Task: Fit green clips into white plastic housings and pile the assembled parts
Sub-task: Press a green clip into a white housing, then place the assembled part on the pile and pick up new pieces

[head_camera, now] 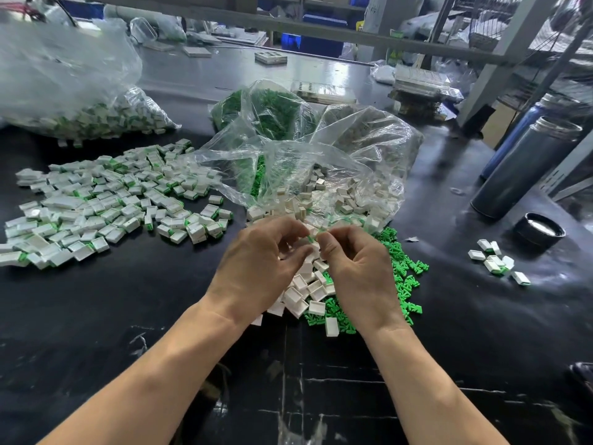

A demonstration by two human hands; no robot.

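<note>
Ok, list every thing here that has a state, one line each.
Left hand: fingers curled, holding a small part between both hands.
Right hand: fingers pinching a green clip.
Flask: uncapped, upright.
Cap: off, lying on the table.
Housing bag: open, housings spilling out.
Clip bag: open.
Far bag: holds assembled parts, mouth unclear.
Assembled pile: spread loosely at left.

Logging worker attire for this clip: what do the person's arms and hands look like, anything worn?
Both forearms are bare from the bottom of the frame to the wrists, with no sleeves in view. The left hand and right hand wear no gloves. No watch, bracelet or ring shows. The nails that show look short and unpainted.
</note>
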